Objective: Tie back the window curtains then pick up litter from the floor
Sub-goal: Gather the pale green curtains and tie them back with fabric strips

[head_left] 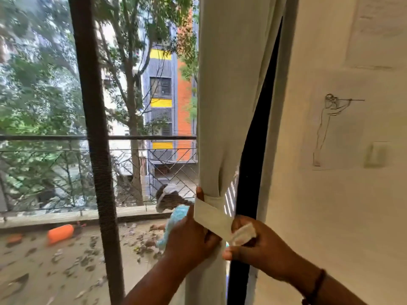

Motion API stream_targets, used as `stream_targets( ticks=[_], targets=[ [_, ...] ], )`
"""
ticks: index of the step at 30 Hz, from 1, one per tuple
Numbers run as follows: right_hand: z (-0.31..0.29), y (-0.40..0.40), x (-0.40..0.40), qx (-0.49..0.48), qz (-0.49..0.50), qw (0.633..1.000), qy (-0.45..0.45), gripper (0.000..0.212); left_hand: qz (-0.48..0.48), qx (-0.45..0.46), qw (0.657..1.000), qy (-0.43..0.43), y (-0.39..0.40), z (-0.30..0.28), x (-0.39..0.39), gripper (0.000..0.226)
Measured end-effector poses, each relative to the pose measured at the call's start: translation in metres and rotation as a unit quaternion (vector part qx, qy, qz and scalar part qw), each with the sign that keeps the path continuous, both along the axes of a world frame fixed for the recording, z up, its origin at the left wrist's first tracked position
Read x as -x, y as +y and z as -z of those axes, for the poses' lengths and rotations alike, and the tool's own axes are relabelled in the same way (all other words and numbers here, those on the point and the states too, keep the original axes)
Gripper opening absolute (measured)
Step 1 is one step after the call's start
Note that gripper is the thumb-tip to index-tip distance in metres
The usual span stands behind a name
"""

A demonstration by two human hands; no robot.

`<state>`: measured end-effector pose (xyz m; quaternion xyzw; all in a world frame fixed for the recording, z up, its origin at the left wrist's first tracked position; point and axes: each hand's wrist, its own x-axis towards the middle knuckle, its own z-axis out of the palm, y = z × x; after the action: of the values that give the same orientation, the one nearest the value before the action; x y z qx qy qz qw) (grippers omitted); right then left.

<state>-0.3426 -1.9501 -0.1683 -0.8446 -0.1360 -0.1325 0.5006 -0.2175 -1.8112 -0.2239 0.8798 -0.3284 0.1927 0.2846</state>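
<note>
- The curtain (229, 106) hangs at the window's right edge, at about 1 o'clock from the middle of the view, bunched into one thick roll.
- A pale band (214, 213) goes around the curtain low down, at about 5 o'clock.
- The left hand (190, 236) sits at 6 o'clock. Its grip is clamped on the curtain and band, and a fingertip shows at the curtain's left edge above the band.
- The right hand (262, 245) is just to the right of it. Its grip is pinched on the band's loose end (243, 234), with the thumb pointing left under it.
- A dark bracelet (317, 287) is on the right wrist.
- Behind the glass, at 8 o'clock, dry leaves (83, 258) and an orange thing (60, 233) lie on the balcony floor.
- A line drawing (330, 128) is on the wall at 3 o'clock, with a switch (377, 155) just below it.
</note>
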Motion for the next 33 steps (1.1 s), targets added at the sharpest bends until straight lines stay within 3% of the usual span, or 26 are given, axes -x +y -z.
stream_targets(
  ticks=[3,7,10,12,14,16,18,20,22,25,28,33],
  targets=[
    [0.024,-0.017,0.019,-0.140,0.064,0.987,-0.039,0.037,0.029,0.005,0.999,-0.032,-0.006,-0.003,0.039,0.088],
    [0.032,-0.039,0.040,-0.166,0.113,0.976,-0.084,0.025,0.004,-0.104,0.989,-0.105,-0.019,-0.011,0.079,0.071],
    [0.026,-0.060,0.050,-0.226,0.103,0.962,-0.111,0.026,-0.033,-0.204,0.977,-0.056,-0.021,-0.018,0.114,0.071],
    [0.023,-0.073,0.055,-0.279,0.081,0.951,-0.109,0.028,0.000,-0.267,0.964,-0.014,-0.012,-0.019,0.140,0.081],
    [0.020,-0.082,0.059,-0.323,0.051,0.940,-0.094,0.030,0.042,-0.232,0.972,0.003,-0.004,-0.035,0.168,0.067],
    [0.018,-0.087,0.060,-0.373,0.018,0.925,-0.068,0.034,0.075,-0.109,0.991,-0.020,-0.006,-0.060,0.184,0.041],
    [0.017,-0.090,0.061,-0.406,-0.007,0.913,-0.039,0.039,0.077,-0.030,0.992,-0.100,-0.019,-0.081,0.183,0.033],
    [0.015,-0.090,0.062,-0.415,-0.024,0.909,-0.025,0.040,0.049,-0.044,0.985,-0.163,-0.040,-0.097,0.178,0.031],
    [0.015,-0.088,0.064,-0.397,-0.021,0.917,-0.030,0.041,-0.022,-0.120,0.972,-0.202,-0.058,-0.098,0.175,0.037],
    [0.016,-0.089,0.069,-0.391,-0.025,0.919,-0.042,0.041,-0.136,-0.168,0.951,-0.223,-0.070,-0.087,0.177,0.042],
    [0.018,-0.088,0.072,-0.416,-0.050,0.908,-0.012,0.033,-0.182,-0.195,0.928,-0.261,-0.072,-0.085,0.176,0.035],
    [0.022,-0.084,0.075,-0.456,0.014,0.889,-0.019,0.021,-0.238,-0.247,0.908,-0.242,-0.081,-0.092,0.181,0.028]
  ],
)
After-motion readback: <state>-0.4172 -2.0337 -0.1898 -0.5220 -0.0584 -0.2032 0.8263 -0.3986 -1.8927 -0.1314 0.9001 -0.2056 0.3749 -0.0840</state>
